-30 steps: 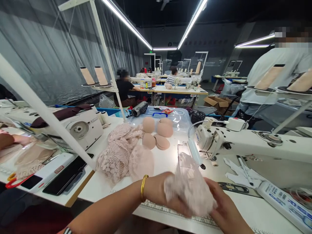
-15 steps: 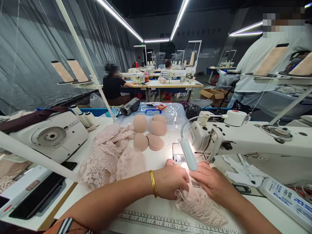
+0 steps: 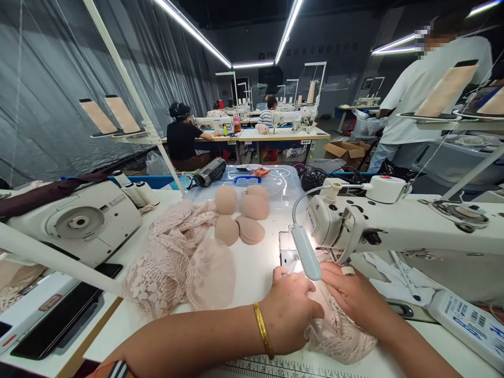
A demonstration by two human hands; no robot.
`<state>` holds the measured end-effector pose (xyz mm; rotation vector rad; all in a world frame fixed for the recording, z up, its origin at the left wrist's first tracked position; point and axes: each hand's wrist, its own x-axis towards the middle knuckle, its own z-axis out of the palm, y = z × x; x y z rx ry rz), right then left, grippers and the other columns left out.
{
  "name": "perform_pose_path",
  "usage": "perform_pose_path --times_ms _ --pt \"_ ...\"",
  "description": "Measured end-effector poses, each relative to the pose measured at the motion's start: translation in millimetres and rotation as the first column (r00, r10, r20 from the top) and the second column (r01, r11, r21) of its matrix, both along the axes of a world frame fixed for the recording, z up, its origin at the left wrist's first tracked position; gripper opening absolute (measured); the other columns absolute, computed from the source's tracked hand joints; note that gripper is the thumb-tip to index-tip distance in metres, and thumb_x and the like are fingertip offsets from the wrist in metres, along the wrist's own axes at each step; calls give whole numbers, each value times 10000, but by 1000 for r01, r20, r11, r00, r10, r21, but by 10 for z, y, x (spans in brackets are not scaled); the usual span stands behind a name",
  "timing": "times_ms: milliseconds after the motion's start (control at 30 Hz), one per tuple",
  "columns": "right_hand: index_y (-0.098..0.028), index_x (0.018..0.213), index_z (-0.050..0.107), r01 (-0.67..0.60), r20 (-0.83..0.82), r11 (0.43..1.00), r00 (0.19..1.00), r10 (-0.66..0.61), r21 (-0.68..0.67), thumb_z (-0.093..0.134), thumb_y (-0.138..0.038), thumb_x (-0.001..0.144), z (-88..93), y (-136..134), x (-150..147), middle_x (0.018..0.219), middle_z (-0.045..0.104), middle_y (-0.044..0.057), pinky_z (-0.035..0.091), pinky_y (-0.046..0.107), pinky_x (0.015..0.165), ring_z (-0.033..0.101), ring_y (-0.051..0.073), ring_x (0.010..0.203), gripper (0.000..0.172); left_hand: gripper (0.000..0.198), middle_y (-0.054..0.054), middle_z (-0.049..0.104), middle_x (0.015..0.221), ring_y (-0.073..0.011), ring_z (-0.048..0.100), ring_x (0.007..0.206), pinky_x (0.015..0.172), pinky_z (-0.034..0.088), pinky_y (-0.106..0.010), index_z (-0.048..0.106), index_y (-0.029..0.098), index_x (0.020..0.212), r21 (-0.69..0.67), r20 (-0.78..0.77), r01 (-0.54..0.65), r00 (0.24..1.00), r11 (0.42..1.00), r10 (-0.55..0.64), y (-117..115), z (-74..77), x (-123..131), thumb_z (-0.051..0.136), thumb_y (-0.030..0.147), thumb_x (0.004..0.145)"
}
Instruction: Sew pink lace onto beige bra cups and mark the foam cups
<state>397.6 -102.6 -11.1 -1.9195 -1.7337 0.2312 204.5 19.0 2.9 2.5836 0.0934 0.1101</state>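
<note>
Pale pink lace fabric (image 3: 342, 336) lies bunched on the table beneath both hands, by the needle end of a white sewing machine (image 3: 401, 223). My left hand (image 3: 293, 304), with a gold bracelet above it, is closed with curled fingers on the lace's left edge. Across the top of the same lace rests my right hand (image 3: 350, 289), its fingers stretched out and pressed flat. A grey clip-on lamp (image 3: 306, 253) hangs over the sewing spot and covers part of the needle area. Beyond the left forearm sit a lace pile (image 3: 165, 252) and a rounded lace piece (image 3: 212, 273).
Several beige bra cups (image 3: 252, 231) lie behind the left hand. A clear plastic lid (image 3: 271, 186) with a blue handle is at the back. A printed ruler (image 3: 268, 366) runs along the front edge. Thread cones (image 3: 447, 92) stand at right; co-workers (image 3: 185, 134) are farther off.
Both hands have shifted a little right and the lace has moved with them, more bunched. My left forearm no longer overlaps the rounded lace piece. The standing person at right has turned.
</note>
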Motion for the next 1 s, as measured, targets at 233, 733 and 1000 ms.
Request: perform_pose_path --times_ms 233,733,1000 --pt "-369 1028 776 0 4 1000 1000 0 -1 443 -205 967 14 7 7 1205 786 -33 579 358 774 718 245 938 376 258 -153 645 1248 -356 609 1045 919 322 -549 803 248 925 -19 21 17 1000 1000 -17 -20 -35 -22 769 237 670" --pt "-359 1126 760 44 67 997 997 -47 58 423 -216 976 -190 12 78 935 738 51 558 378 746 678 281 884 396 150 -47 711 953 -231 601 863 797 297 -396 729 216 814 177 -7 160 987 971 -161 464 132 117 661 147 700" --pt "-337 923 789 40 89 983 994 -56 179 408 -240 950 -152 3 22 962 762 58 565 357 741 675 266 886 394 134 -2 671 762 -188 566 748 856 297 -418 620 191 673 148 24 196 979 969 -202 698 226 166 627 72 612"
